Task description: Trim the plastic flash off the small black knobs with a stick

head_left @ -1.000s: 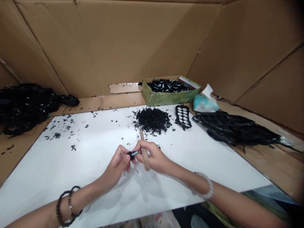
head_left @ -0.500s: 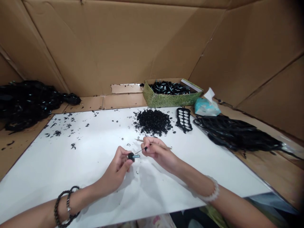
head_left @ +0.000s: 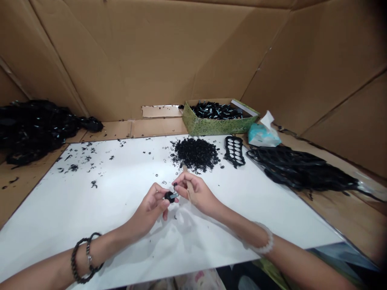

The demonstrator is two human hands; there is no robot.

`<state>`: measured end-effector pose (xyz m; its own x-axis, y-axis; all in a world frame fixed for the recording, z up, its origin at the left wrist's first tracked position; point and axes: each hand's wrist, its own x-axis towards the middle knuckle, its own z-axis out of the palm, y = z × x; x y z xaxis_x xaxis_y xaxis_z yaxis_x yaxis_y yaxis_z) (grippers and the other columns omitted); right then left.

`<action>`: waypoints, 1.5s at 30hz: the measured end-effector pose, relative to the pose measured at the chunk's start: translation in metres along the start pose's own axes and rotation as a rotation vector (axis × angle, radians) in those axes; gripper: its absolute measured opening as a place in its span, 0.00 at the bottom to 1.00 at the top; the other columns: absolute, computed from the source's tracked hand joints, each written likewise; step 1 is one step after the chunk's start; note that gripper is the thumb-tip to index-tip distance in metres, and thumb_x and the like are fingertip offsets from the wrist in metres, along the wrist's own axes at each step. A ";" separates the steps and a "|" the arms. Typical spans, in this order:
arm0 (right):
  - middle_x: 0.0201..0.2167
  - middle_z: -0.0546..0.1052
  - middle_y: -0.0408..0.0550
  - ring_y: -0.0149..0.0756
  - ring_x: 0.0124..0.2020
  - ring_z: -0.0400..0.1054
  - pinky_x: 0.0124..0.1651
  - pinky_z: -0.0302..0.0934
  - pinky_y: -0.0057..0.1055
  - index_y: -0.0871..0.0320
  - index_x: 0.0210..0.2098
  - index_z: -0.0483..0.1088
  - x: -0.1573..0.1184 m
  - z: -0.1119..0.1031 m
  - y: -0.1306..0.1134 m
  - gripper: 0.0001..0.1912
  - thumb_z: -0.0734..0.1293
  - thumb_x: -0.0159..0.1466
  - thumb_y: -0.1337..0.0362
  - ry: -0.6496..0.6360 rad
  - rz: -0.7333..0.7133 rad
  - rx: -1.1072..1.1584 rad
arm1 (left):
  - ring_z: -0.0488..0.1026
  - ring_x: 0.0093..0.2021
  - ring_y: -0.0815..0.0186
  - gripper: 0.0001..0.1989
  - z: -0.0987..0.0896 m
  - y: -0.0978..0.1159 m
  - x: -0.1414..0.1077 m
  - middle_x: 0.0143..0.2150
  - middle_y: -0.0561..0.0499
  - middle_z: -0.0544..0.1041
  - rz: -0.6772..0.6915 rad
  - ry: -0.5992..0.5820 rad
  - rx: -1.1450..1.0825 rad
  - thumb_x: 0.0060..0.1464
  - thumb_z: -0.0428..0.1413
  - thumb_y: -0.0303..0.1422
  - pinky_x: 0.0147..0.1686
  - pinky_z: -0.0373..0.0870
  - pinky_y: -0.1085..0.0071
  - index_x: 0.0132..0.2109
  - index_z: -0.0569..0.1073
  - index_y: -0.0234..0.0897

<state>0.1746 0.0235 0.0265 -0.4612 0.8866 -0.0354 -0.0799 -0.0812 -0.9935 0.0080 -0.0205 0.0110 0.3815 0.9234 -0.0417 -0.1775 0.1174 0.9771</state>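
My left hand (head_left: 153, 203) is closed, pinching a black knob (head_left: 169, 196) with a silvery metal stud (head_left: 174, 195) pointing right. Right beside it, my right hand (head_left: 195, 191) is closed around a slim tan tool (head_left: 190, 187), like a flat stick; its kind is unclear. Between the thumb and finger of that hand is a small dark scrap (head_left: 175, 185), which seems to reach down to the knob. Behind the hands lies a heap of small black rings and scraps (head_left: 196, 154).
A green patterned box (head_left: 217, 128) full of black knobs with metal studs stands at the back. Right of the heap are a black holed sheet (head_left: 234, 151), a tissue pack (head_left: 263, 137) and bagged black parts (head_left: 305, 169). A black pile (head_left: 36, 131) lies far left, scraps (head_left: 74, 167) nearby.
My right hand has moved slightly left and closer to the knob. The tan tool has swung from nearly level to steep. A thin dark strand stretched between knob and fingers now looks shorter and curled.
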 end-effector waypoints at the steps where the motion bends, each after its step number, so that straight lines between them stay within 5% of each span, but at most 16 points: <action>1: 0.24 0.68 0.39 0.29 0.23 0.66 0.27 0.60 0.27 0.58 0.31 0.63 -0.001 0.000 0.001 0.12 0.68 0.54 0.58 -0.014 -0.017 -0.029 | 0.62 0.23 0.75 0.15 0.000 0.000 0.000 0.34 0.52 0.71 -0.001 -0.006 -0.008 0.54 0.52 0.43 0.27 0.59 0.73 0.37 0.57 0.39; 7: 0.23 0.71 0.41 0.29 0.25 0.67 0.29 0.61 0.26 0.59 0.35 0.67 -0.004 -0.002 0.002 0.06 0.64 0.59 0.64 -0.127 -0.174 -0.281 | 0.63 0.22 0.74 0.15 -0.001 0.000 -0.001 0.32 0.53 0.71 -0.008 -0.004 -0.025 0.53 0.52 0.44 0.26 0.58 0.74 0.35 0.57 0.39; 18: 0.23 0.76 0.43 0.29 0.23 0.67 0.33 0.61 0.27 0.58 0.37 0.70 -0.005 -0.005 -0.005 0.08 0.63 0.57 0.68 -0.118 -0.442 -0.648 | 0.62 0.21 0.75 0.14 -0.001 0.001 -0.001 0.26 0.58 0.69 -0.029 0.029 -0.033 0.54 0.51 0.43 0.26 0.56 0.75 0.35 0.57 0.39; 25: 0.20 0.74 0.40 0.28 0.22 0.67 0.28 0.60 0.24 0.58 0.31 0.66 -0.004 -0.005 0.002 0.05 0.61 0.56 0.71 -0.167 -0.303 -0.501 | 0.62 0.21 0.75 0.14 -0.003 -0.001 0.000 0.31 0.55 0.71 -0.041 -0.048 -0.026 0.55 0.50 0.45 0.24 0.55 0.74 0.35 0.57 0.39; 29: 0.17 0.70 0.38 0.27 0.20 0.61 0.26 0.57 0.24 0.57 0.24 0.61 -0.004 -0.005 0.004 0.05 0.61 0.50 0.73 -0.126 -0.343 -0.578 | 0.61 0.22 0.74 0.15 -0.002 -0.003 -0.001 0.31 0.54 0.70 -0.010 -0.068 -0.011 0.55 0.50 0.45 0.25 0.56 0.74 0.35 0.57 0.39; 33: 0.15 0.61 0.35 0.23 0.17 0.51 0.21 0.49 0.22 0.57 0.19 0.55 0.000 -0.009 0.004 0.09 0.63 0.49 0.70 -0.205 -0.202 -0.555 | 0.61 0.23 0.74 0.15 0.002 -0.006 -0.005 0.31 0.54 0.68 0.002 0.025 0.025 0.54 0.50 0.45 0.27 0.57 0.73 0.35 0.57 0.39; 37: 0.18 0.62 0.38 0.24 0.19 0.52 0.21 0.52 0.24 0.57 0.20 0.55 0.000 -0.010 0.006 0.11 0.64 0.53 0.65 -0.272 -0.113 -0.393 | 0.61 0.23 0.74 0.13 0.001 -0.009 -0.003 0.27 0.57 0.65 -0.004 0.107 0.037 0.55 0.50 0.43 0.28 0.58 0.73 0.35 0.58 0.39; 41: 0.14 0.60 0.37 0.23 0.16 0.51 0.21 0.53 0.27 0.57 0.18 0.57 -0.008 -0.008 0.000 0.15 0.65 0.55 0.60 -0.308 -0.157 -0.394 | 0.61 0.23 0.75 0.10 -0.008 -0.008 0.005 0.29 0.58 0.66 0.007 0.361 -0.084 0.57 0.48 0.41 0.27 0.58 0.75 0.35 0.56 0.40; 45: 0.20 0.69 0.42 0.28 0.18 0.60 0.23 0.55 0.27 0.57 0.27 0.65 -0.007 -0.015 -0.013 0.08 0.63 0.58 0.59 -0.032 -0.325 -0.531 | 0.62 0.25 0.75 0.09 -0.010 -0.005 0.004 0.33 0.57 0.66 -0.010 0.364 -0.113 0.58 0.47 0.40 0.28 0.60 0.75 0.36 0.57 0.40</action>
<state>0.1921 0.0250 0.0376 -0.5138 0.8134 0.2727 0.2263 0.4350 -0.8715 0.0014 -0.0140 0.0043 0.0402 0.9890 -0.1425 -0.2820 0.1480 0.9479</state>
